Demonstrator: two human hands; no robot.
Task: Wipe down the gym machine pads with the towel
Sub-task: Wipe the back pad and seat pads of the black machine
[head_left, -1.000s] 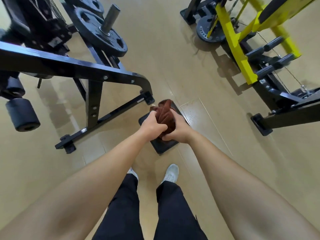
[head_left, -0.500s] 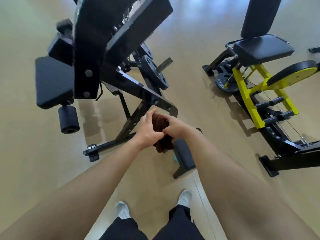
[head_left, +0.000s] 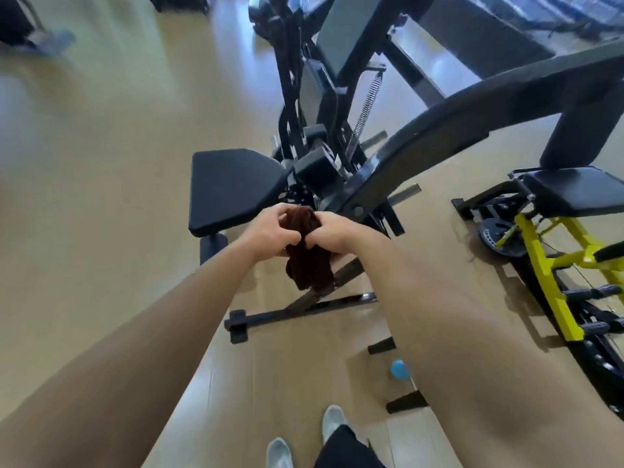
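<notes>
The black machine (head_left: pixel 388 170) stood close ahead, its flat seat pad (head_left: pixel 233 187) and upright back pad (head_left: pixel 347 32) both bare of any cloth — nothing showed whether either had been wiped, so the job looked largely ahead. A yellow-framed machine (head_left: pixel 547 265) with its own seat pad (head_left: pixel 580 194) waited well to the right. The dark brown towel (head_left: pixel 309 261) hung bunched in mid-air, just beside the seat pad. The left hand (head_left: pixel 270 233) and right hand (head_left: pixel 332 231) each kept a closed grip on its top.

My left hand (head_left: pixel 270 233) and right hand (head_left: pixel 332 234) cover the towel's (head_left: pixel 309 265) upper folds; motion blur smears the far floor (head_left: pixel 84 96).
</notes>
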